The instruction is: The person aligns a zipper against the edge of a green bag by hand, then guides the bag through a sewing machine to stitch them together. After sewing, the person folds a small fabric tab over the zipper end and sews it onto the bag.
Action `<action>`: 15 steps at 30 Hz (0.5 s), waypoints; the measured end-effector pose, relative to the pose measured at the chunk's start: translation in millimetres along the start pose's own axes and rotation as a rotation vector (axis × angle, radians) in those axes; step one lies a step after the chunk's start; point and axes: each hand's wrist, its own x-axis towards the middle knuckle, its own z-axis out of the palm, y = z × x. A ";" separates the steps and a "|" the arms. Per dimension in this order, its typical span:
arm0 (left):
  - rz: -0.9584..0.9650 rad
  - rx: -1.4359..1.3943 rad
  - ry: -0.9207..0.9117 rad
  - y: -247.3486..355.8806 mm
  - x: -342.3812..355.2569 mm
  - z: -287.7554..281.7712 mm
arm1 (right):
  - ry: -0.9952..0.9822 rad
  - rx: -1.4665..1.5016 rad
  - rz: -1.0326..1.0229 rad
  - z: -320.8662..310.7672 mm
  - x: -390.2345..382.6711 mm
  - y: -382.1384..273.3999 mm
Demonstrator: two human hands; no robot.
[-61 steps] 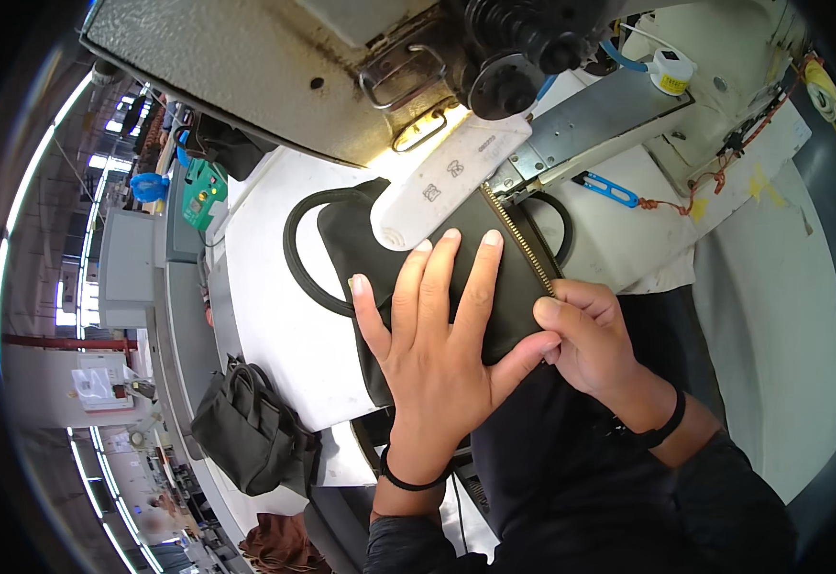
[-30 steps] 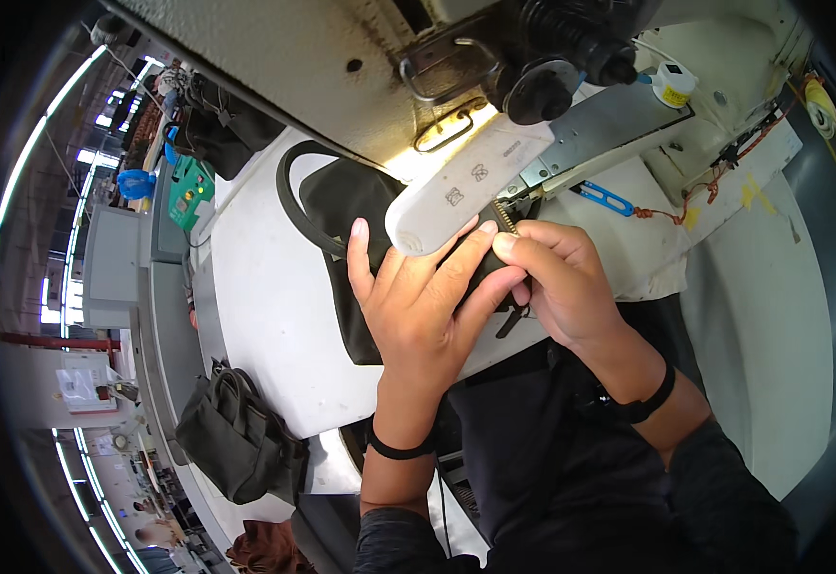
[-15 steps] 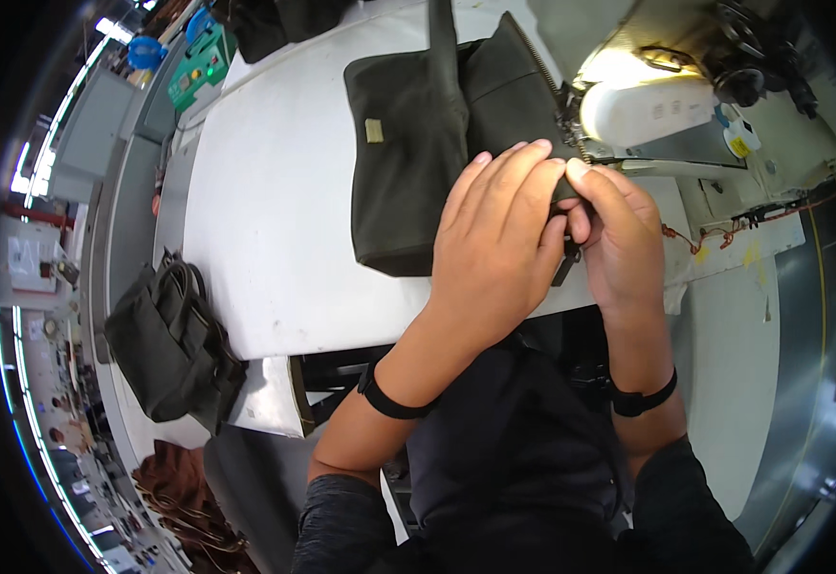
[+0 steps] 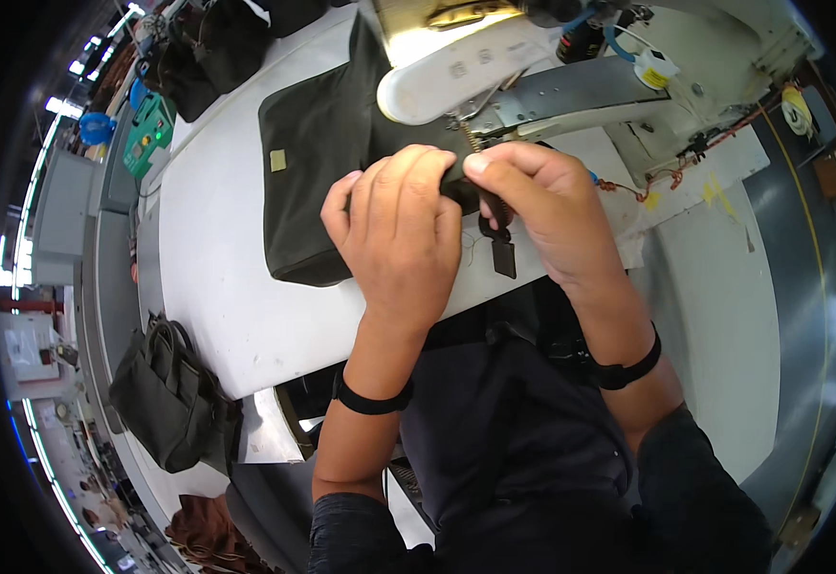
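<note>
A dark olive fabric bag (image 4: pixel 308 215) lies on the white table, its right part reaching under the head of a sewing machine (image 4: pixel 466 72). My left hand (image 4: pixel 394 239) is on the bag's near right part, fingers bent over the fabric; its thumb is hidden. Beside it, my right hand (image 4: pixel 557 206) pinches the bag's zipper edge between thumb and forefinger. Metal zipper teeth (image 4: pixel 470 136) run from that pinch up towards the machine's needle area. Below the right fingers hangs a dark end tab (image 4: pixel 503 258).
Another olive bag with handles (image 4: pixel 169 397) rests at the table's left edge. Dark bags (image 4: pixel 212 57) lie at the far left, near a green control box (image 4: pixel 148 139). Brown material (image 4: pixel 208 536) sits low at the left. An orange cord (image 4: pixel 628 191) runs along the machine bed.
My hands have drawn apart, and the zipper's dark end tab now shows between them. The whole view has shifted, so bag and machine appear further left.
</note>
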 end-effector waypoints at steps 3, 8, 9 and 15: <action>-0.080 -0.011 -0.006 0.9 1.7 3.4 | -0.038 0.017 0.032 -1.6 2.0 0.9; 0.030 -0.013 -0.037 -1.3 9.6 -10.1 | 0.086 0.136 0.000 8.8 -4.9 9.9; 0.104 -0.020 -0.022 -4.2 10.1 -12.0 | 0.119 0.177 -0.011 11.5 -6.4 12.7; 0.223 -0.047 -0.058 -10.9 18.3 -24.8 | 0.164 0.263 0.050 21.7 -11.2 7.4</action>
